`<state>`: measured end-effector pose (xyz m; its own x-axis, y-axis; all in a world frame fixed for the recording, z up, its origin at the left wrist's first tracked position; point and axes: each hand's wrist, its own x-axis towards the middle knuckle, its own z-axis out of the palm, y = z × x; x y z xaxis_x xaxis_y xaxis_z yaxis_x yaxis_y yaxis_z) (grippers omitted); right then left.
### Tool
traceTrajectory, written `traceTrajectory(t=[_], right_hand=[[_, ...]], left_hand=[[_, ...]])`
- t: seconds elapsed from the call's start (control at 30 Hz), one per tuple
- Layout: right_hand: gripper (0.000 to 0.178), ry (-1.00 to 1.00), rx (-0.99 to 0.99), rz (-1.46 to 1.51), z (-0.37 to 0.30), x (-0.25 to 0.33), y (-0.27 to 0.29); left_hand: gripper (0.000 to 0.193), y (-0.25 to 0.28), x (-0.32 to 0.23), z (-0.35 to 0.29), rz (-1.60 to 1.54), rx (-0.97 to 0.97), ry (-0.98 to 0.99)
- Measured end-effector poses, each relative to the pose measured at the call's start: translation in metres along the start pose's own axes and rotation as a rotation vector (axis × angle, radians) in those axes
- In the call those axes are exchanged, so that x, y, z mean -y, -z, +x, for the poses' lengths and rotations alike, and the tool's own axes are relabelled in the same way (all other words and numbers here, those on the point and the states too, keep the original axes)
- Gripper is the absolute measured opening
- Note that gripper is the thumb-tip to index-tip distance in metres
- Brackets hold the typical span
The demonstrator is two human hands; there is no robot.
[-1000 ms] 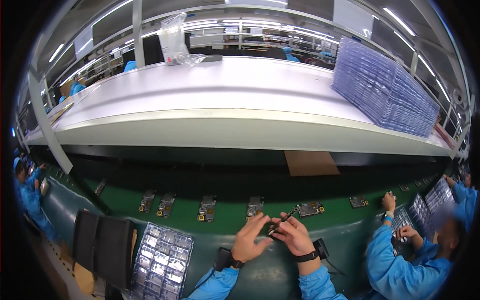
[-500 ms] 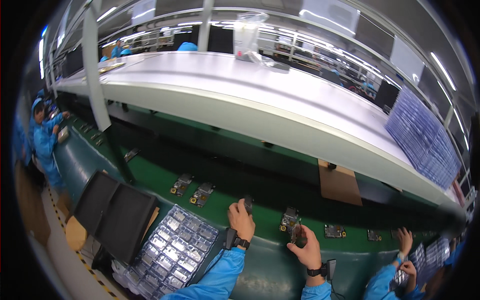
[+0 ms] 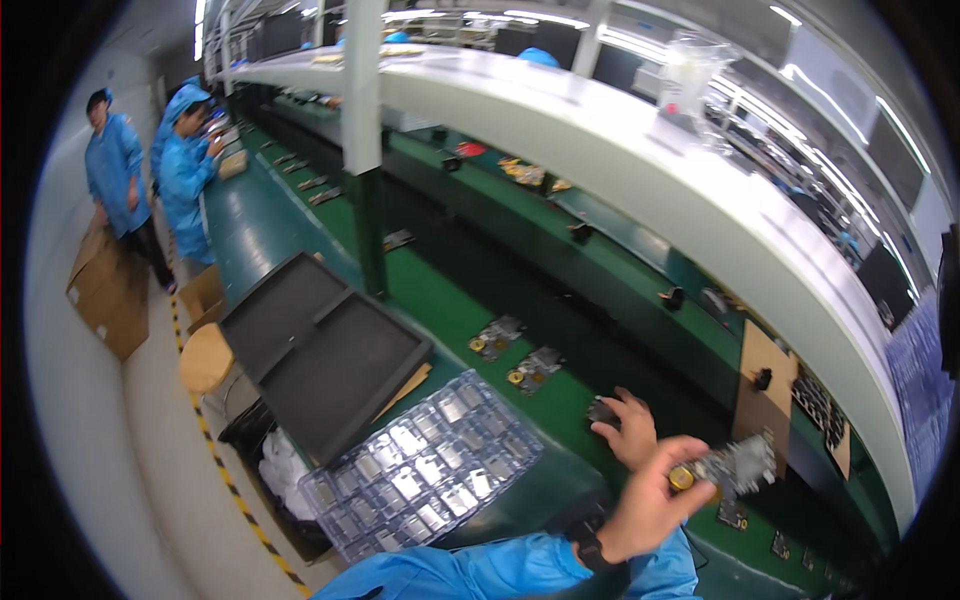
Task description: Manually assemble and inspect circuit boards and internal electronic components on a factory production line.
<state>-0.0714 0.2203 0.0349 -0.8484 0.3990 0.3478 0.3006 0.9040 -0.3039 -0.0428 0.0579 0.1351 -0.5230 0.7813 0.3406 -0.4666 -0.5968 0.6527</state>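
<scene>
PCB [image 3: 748,463], edge in left fingers [image 3: 682,449], rest free

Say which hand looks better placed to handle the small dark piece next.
Probably the right hand: its fingertips are at the small dark piece, though whether they grip it cannot be made out. The left hand is occupied, holding a circuit board farther to the picture's right.

Left hand [image 3: 652,505] holds a circuit board [image 3: 742,466]; right hand [image 3: 633,436] seems to touch a dark part [image 3: 601,411].
</scene>
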Motion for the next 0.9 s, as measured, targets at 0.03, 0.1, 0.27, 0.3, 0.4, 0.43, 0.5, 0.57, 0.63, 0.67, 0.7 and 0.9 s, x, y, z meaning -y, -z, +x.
traceTrajectory(t=[0.03, 0.1, 0.27, 0.3, 0.4, 0.43, 0.5, 0.57, 0.63, 0.67, 0.7, 0.9], right_hand=[[0.048, 0.033, -0.003, 0.097, 0.004, 0.021, 0.012], [0.039, 0.171, 0.014, 0.241, 0.010, 0.076, 0.019], [0.026, 0.545, 0.231, 0.462, 0.004, 0.184, -0.003], [0.025, 0.593, 0.262, 0.480, 0.002, 0.199, -0.011], [0.025, 0.682, 0.352, 0.511, -0.001, 0.234, -0.032], [0.025, 0.689, 0.353, 0.498, 0.000, 0.241, -0.039], [0.025, 0.701, 0.355, 0.481, 0.001, 0.265, -0.057], [0.024, 0.697, 0.364, 0.441, 0.003, 0.284, -0.079], [0.023, 0.629, 0.415, 0.306, 0.007, 0.297, -0.097], [0.023, 0.636, 0.406, 0.303, 0.008, 0.303, -0.100], [0.024, 0.607, 0.426, 0.262, 0.009, 0.307, -0.103], [0.025, 0.611, 0.271, 0.365, 0.019, 0.305, -0.097]], left_hand=[[0.045, -0.012, -0.005, -0.005, 0.047, 0.058, 0.015], [0.044, -0.025, -0.012, -0.019, 0.090, 0.178, 0.002], [0.037, -0.047, -0.065, -0.049, 0.049, 0.287, 0.029], [0.037, -0.047, -0.067, -0.055, 0.044, 0.299, 0.028], [0.036, -0.049, -0.078, -0.071, 0.065, 0.330, 0.026], [0.036, -0.049, -0.082, -0.073, 0.038, 0.332, 0.028], [0.036, -0.049, -0.092, -0.081, 0.032, 0.324, 0.021], [0.038, -0.049, -0.099, -0.088, -0.022, 0.308, -0.012], [0.038, -0.046, -0.108, -0.091, 0.005, 0.294, -0.045], [0.037, -0.043, -0.111, -0.092, 0.030, 0.266, -0.079], [0.037, -0.040, -0.112, -0.092, 0.037, 0.272, -0.104], [0.037, -0.034, -0.111, -0.080, -0.118, 0.274, -0.035]])
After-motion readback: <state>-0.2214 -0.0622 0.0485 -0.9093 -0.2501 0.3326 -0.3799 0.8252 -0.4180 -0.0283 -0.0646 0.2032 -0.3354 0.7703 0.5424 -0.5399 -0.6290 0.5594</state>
